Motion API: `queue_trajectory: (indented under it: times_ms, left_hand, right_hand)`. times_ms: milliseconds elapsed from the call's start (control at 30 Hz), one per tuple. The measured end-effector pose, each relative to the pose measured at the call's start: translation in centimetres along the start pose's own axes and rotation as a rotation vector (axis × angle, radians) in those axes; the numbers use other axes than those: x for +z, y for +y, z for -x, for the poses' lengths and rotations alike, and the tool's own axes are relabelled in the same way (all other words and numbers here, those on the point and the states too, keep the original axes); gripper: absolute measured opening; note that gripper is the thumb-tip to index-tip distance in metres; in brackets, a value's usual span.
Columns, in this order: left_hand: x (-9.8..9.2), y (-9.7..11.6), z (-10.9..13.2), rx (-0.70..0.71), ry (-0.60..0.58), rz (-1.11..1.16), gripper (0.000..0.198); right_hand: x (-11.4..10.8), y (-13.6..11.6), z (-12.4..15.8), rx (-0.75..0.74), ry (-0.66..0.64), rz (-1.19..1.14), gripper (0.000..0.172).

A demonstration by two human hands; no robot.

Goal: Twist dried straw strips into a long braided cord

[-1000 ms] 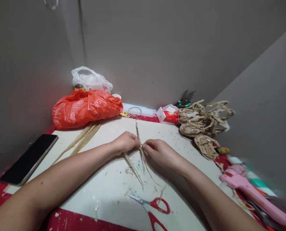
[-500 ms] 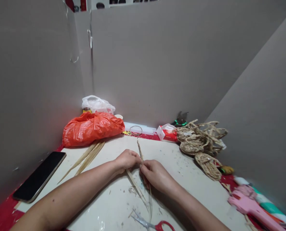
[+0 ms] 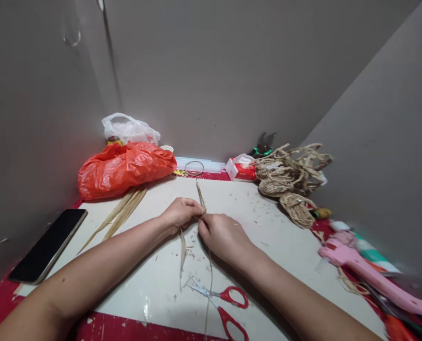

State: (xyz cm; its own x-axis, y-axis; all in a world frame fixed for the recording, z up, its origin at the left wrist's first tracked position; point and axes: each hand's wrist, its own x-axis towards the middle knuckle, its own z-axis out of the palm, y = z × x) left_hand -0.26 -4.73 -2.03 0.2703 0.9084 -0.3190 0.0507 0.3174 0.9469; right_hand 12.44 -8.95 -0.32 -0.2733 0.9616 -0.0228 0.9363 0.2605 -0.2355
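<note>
A narrow plaited cord (image 3: pixel 201 196) of dry, straw-coloured fibre points toward 12 o'clock above a white board (image 3: pixel 267 208), its near end between a person's two bare hands, the centre of this dial. The left hand (image 3: pixel 183 213) pinches that end, thumb and fingertips together; the right hand (image 3: pixel 228 239) is curled closed on the same spot, its fingertips hidden. Loose strands trail below both.

At 10 o'clock slumps a crinkled, glossy orange plastic bag (image 3: pixel 125 170), bulging, its contents concealed; behind it sits a thin, translucent white bag (image 3: pixel 132 129) with looped handles, its contents indistinct. Between 1 and 2 o'clock, a red-and-white tissue pack (image 3: pixel 242 169) shows white tissue puffing from its top.

Rough, rope-like braided coils (image 3: pixel 285 173) tangle at 2 o'clock, beside dark pruning shears (image 3: pixel 262 149) with green trim. Flat, papery strips (image 3: pixel 125 213) lie at 9 o'clock, with a smooth black phone (image 3: pixel 49 246) farther out. Red-handled scissors (image 3: pixel 213 294) rest spread between 5 and 6, a thin strand crossing them. A smooth pink glue gun (image 3: pixel 367 272) lies between 3 and 4.
</note>
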Motion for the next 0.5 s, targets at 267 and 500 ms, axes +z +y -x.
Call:
queue_trajectory:
  times_ms: [267,500]
  left_hand:
    - [0.6,0.4,0.3,-0.056,-0.023,0.020,0.015]
    - [0.2,0.7,0.3,-0.024,-0.065,0.086,0.011]
  right_hand:
    - [-0.4,-0.7,1.3,-0.211,-0.086,-0.071,0.024]
    - [-2.2,2.1,-0.8,0.072,0.257,-0.790,0.034]
